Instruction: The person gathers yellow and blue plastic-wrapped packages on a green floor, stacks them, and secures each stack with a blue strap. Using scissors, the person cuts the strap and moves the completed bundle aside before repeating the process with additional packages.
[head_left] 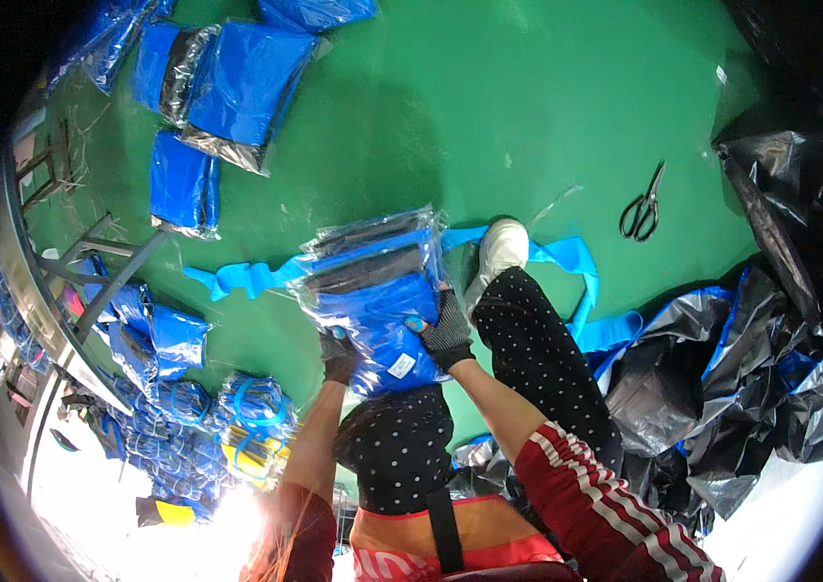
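Between my hands is a stack of folded blue and black garments or fabric pieces in clear plastic bags (382,301), held over my knee. My left hand (338,354), in a dark fingerless glove, grips the stack's near left side with the thumb on top. On the near right side my right hand (444,330), gloved alike, clasps the edge, its thumb also on top. The fingers underneath are hidden. A small white label (401,366) shows on the bag near my thumbs. Beneath the stack, a light blue strip (246,278) runs across the floor.
Black-handled scissors (642,209) lie on the green floor to the right. More bagged blue packs (246,87) lie at the far left. Black plastic sheeting (751,359) is heaped on the right. At left stand a metal-legged table (120,276) and several tied blue bundles (174,407).
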Motion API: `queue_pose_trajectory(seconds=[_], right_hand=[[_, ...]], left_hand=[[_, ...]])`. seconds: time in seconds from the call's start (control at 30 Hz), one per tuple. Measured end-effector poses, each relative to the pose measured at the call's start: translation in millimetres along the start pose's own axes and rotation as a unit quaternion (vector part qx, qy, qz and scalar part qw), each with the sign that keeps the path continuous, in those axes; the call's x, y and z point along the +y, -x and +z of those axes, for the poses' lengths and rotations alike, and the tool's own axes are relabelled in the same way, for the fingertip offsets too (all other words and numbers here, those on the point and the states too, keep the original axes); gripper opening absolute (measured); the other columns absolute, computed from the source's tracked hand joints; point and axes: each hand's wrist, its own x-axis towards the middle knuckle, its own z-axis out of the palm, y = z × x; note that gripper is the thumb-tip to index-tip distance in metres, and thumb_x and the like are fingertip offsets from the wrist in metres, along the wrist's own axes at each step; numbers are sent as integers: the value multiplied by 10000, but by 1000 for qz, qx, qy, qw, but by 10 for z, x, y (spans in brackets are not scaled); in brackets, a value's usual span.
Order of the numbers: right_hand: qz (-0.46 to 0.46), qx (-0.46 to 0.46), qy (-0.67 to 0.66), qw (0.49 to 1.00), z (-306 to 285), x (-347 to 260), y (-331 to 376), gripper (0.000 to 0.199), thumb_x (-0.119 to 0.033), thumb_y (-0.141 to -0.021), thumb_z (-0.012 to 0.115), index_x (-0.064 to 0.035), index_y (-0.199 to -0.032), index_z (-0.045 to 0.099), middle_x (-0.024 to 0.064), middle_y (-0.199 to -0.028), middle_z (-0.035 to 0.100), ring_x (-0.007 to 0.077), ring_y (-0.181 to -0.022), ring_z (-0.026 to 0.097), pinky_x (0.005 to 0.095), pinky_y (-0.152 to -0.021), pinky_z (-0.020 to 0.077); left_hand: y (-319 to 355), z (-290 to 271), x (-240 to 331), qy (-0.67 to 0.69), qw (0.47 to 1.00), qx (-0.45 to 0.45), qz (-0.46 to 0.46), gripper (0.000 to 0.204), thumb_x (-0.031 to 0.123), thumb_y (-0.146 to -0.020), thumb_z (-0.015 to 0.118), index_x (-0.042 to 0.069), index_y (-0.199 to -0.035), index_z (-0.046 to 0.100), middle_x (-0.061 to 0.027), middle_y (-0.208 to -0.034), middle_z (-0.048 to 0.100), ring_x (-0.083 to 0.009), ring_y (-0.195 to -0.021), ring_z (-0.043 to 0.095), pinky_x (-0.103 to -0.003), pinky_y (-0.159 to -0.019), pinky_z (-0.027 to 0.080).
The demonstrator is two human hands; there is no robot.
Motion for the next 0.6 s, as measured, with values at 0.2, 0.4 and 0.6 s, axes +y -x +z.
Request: queue_pose_trajectory(seconds=[0.2, 0.4, 0.6], right_hand=[[-10, 8, -11, 1000, 59, 304, -30, 995, -563, -598, 748, -8, -1324, 357, 208, -1228, 470, 353, -1147, 461, 406, -987, 358], [-27, 13, 53, 998, 157, 577, -210, 813, -393, -672, 713, -50, -1325, 372, 229, -1220, 477, 402, -1137, 458, 435, -956, 379], [20, -44, 47, 998, -195, 176, -127, 790, -413, -749, 652, -15, -1352, 334, 255, -1235, 478, 415, -1127, 467, 433, -953, 378]], left_hand=[[50, 426, -462, -121, 960, -251, -33, 522, 351, -833, 526, 16, -1223, 430, -207, -1151, 544, -343, -1038, 518, -420, -914, 404], [-229, 408, -387, 290, 915, -242, -139, 489, 406, -806, 565, 61, -1150, 532, -151, -1151, 569, -345, -1037, 506, -409, -955, 371], [-166, -506, 484, 372, 926, -39, -44, 642, 343, -903, 484, 20, -1401, 241, -171, -1397, 341, -292, -1281, 339, -404, -1072, 254]])
